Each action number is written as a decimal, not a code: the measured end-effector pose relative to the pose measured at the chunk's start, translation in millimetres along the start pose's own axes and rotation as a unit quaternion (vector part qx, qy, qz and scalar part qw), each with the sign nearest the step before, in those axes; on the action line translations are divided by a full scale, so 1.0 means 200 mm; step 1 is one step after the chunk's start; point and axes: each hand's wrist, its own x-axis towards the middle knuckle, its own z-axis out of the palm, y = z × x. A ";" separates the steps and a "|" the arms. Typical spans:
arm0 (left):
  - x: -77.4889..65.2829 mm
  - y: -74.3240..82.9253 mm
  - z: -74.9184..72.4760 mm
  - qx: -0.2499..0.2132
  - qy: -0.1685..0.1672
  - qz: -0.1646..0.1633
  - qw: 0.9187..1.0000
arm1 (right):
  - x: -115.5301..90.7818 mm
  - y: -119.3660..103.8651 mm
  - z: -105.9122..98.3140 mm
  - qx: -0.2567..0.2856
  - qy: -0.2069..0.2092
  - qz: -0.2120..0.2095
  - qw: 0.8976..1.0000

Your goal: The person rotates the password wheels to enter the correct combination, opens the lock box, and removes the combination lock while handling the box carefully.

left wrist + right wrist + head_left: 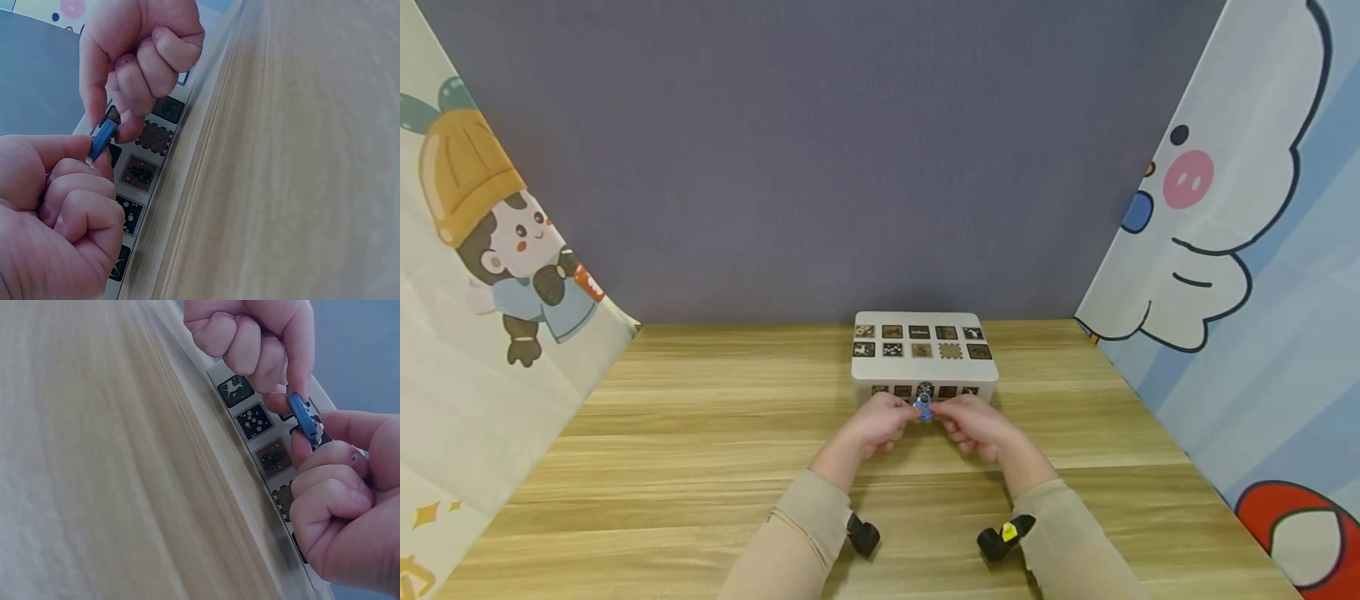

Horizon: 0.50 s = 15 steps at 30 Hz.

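At the near side of the white box [925, 372], just beside the metal clasp [926, 387] in the middle of its front, a small blue padlock [923, 408] is held up between the left hand [880, 421] and the right hand [976, 425]. Both wrist views show the padlock edge-on, its long edge slanting from one hand's fingertips to the other's, so it seems to run roughly along the box's front; neither hand looks clearly nearer, as each touches it. Seen from the near side of the box, the padlock lies to the right of the left hand and to the left of the right hand. Each thumb and forefinger pinches one end narrowly, with the other fingers curled under. Whether the padlock's metal loop passes through the clasp cannot be told, and the shiny bits by the fingertips are too small to name. Square pictures [921, 351] cover the box's lid and front. Nearer than the box, two rolled sleeves [812, 512] reach over the wooden desk [700, 467]; a grey wall [850, 167] rises behind the box, and printed sheets [1300, 350] hang well apart from it on both sides.
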 end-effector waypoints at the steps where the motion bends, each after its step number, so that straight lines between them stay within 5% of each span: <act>1: 0.00 0.00 0.00 -0.002 0.000 0.000 1.000 | 0.00 0.00 0.00 0.001 0.002 0.000 1.000; 15: 0.01 -0.01 -0.01 -0.007 -0.003 -0.004 1.000 | 0.00 0.00 -0.07 0.043 0.027 0.005 0.999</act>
